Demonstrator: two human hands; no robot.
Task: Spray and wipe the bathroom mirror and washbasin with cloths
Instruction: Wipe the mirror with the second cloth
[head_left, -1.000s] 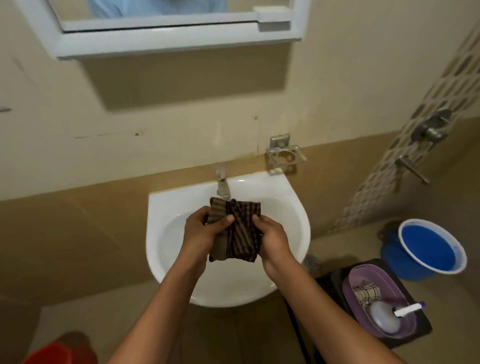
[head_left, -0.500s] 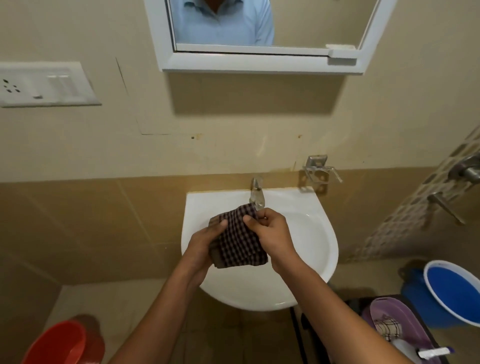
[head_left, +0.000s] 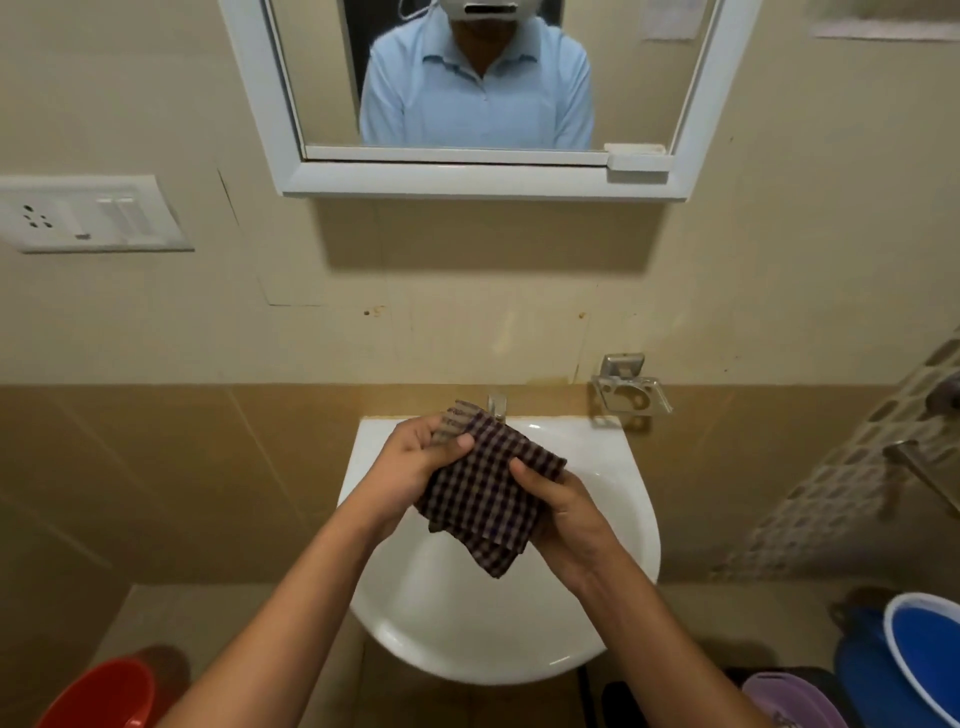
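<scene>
A dark checked cloth (head_left: 483, 499), folded into a pad, is held above the white washbasin (head_left: 613, 519). My left hand (head_left: 415, 462) grips its upper left edge with the thumb on top. My right hand (head_left: 561, 509) holds its right side from beneath. The tap (head_left: 497, 404) peeks out just behind the cloth. Higher on the wall hangs the white-framed mirror (head_left: 332, 88), which reflects a person in a light blue shirt.
A metal soap holder (head_left: 628, 389) is fixed to the wall right of the tap. A switch plate (head_left: 88, 213) sits on the left wall. On the floor are a red bucket (head_left: 98, 696), a blue bucket (head_left: 919, 660) and a purple tub (head_left: 795, 701).
The view has tilted upward, bringing more of the mirror into sight. The cloth has been folded from a loose hanging bunch into a flatter pad between both hands.
</scene>
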